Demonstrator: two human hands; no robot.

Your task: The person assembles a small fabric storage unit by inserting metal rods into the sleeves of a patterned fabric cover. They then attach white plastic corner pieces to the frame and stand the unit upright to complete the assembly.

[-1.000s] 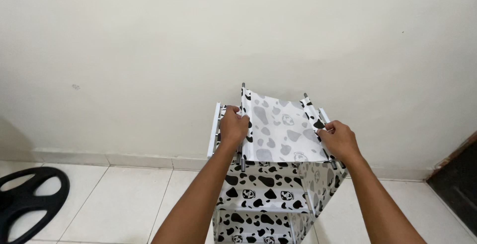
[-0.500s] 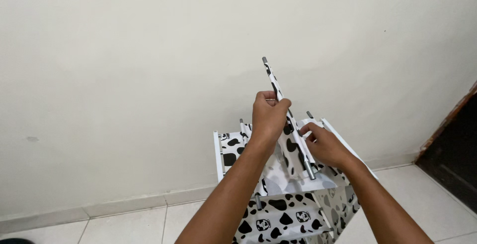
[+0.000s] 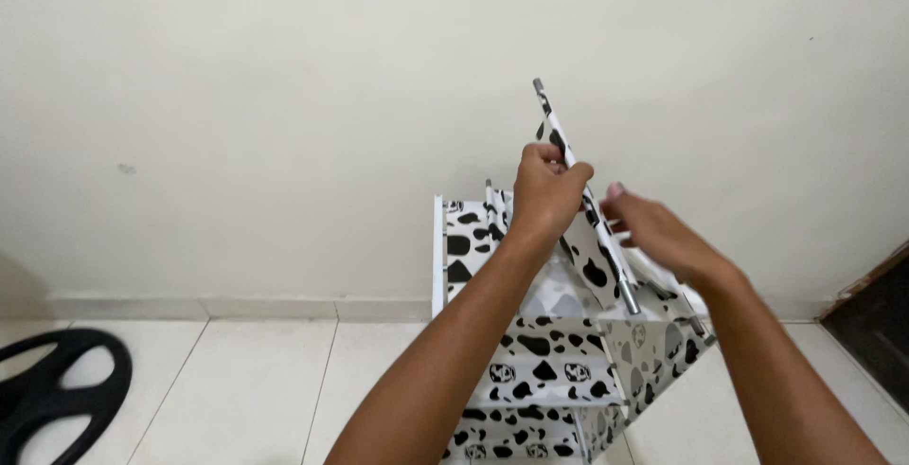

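A small rack (image 3: pixel 530 370) with white frame and black-and-white cow-patterned fabric shelves stands on the floor against the wall. My left hand (image 3: pixel 547 188) grips a metal rod (image 3: pixel 587 200) wrapped in the same patterned fabric, tilted up with its far end raised above the rack. My right hand (image 3: pixel 653 228) hovers just right of the rod with fingers apart, holding nothing. The lower end of the rod rests near the rack's top right side.
A cream wall (image 3: pixel 284 96) rises directly behind the rack. White floor tiles (image 3: pixel 237 389) lie to the left. A black round spoked object (image 3: pixel 57 399) sits on the floor at far left. A dark door edge (image 3: pixel 876 332) shows at far right.
The top fabric shelf that lay flat has been lifted on its left rod by my left hand. My right hand has let go of the right side and come off the rod.
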